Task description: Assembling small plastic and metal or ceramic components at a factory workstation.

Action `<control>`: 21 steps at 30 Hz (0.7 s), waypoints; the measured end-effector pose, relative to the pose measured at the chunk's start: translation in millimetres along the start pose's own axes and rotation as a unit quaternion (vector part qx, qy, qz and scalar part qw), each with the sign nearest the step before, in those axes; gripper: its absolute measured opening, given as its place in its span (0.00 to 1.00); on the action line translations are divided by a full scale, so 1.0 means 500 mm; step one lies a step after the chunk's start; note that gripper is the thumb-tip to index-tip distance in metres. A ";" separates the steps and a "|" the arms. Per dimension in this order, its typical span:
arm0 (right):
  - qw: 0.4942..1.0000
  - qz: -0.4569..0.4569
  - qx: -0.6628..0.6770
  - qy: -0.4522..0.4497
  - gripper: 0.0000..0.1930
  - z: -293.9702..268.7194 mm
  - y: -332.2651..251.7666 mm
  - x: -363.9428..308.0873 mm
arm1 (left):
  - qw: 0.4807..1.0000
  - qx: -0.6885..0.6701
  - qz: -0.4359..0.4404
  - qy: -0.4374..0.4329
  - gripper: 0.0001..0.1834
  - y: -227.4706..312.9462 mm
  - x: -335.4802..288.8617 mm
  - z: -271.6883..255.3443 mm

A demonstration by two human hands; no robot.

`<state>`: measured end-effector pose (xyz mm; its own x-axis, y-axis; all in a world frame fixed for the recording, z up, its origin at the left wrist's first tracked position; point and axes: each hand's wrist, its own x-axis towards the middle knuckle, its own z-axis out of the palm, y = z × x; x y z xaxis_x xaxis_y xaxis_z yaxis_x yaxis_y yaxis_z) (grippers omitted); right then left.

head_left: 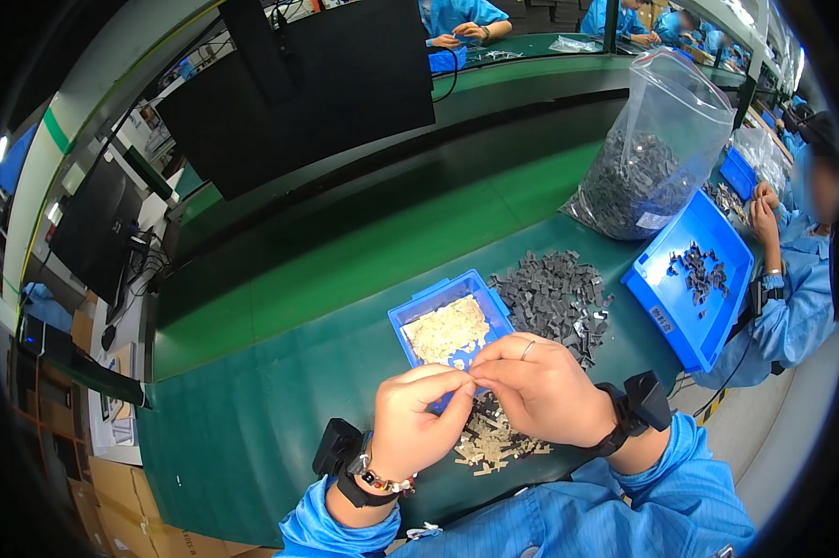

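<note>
My left hand (pixel 419 418) and my right hand (pixel 552 392) meet at the fingertips over the near edge of a small blue tray (pixel 435 290). Both are closed in a pinch, and whatever lies between the fingers is too small to make out. Cream-coloured flat pieces (pixel 447 331) fill much of the tray. Beyond my right hand a heap of small dark grey parts (pixel 552 299) spreads over the green table (pixel 280 409). Below my hands, partly covered by them, lies a pile of small tan pieces (pixel 496 439) with dark parts among them.
A larger blue tray (pixel 672 312) with some dark parts sits at the right. Behind it stands a clear plastic bag (pixel 638 181) of dark parts. A co-worker's hands (pixel 764 212) are at the far right. Black monitors (pixel 299 102) stand at the back and left.
</note>
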<state>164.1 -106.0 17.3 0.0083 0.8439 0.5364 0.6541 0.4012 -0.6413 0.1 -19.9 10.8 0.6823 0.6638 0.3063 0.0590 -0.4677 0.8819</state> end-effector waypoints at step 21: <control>0.987 0.030 -0.152 0.033 0.01 0.030 0.068 0.006 | 0.998 0.049 -0.035 0.021 0.04 -0.034 0.012 -0.018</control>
<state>175.0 -84.7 -11.2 0.0970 0.8338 0.5435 0.8474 0.2172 -0.4845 -3.3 -2.8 1.2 0.6437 0.7190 0.2621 0.1781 -0.4738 0.8624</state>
